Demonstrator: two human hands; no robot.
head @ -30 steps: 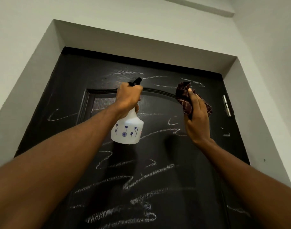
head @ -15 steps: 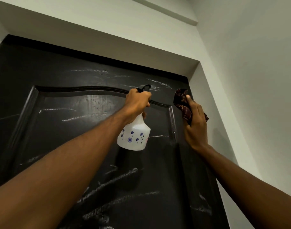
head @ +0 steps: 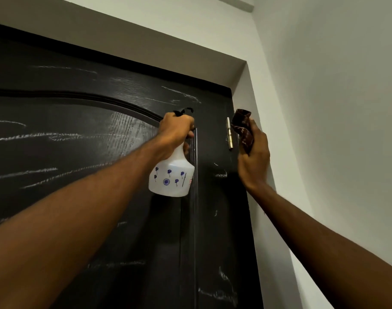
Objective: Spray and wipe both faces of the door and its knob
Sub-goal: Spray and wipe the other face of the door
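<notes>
L hand [head: 176, 130] w/ fingers wrapped round the neck of a white plastic spray bottle w/ blue flower print [head: 171, 178], held up near the black wood-grain door w/ chalk scribbles [head: 79, 134], R hand [head: 254, 159] gripping a bunched dark-red patterned cloth [head: 242, 128] just beside the brass hinge [head: 229, 133].

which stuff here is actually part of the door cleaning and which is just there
Part of the job:
door, streaked with white marks
spray bottle, gripped by the left hand
cloth, held by the right hand

Just there:
hinge
wall
</notes>
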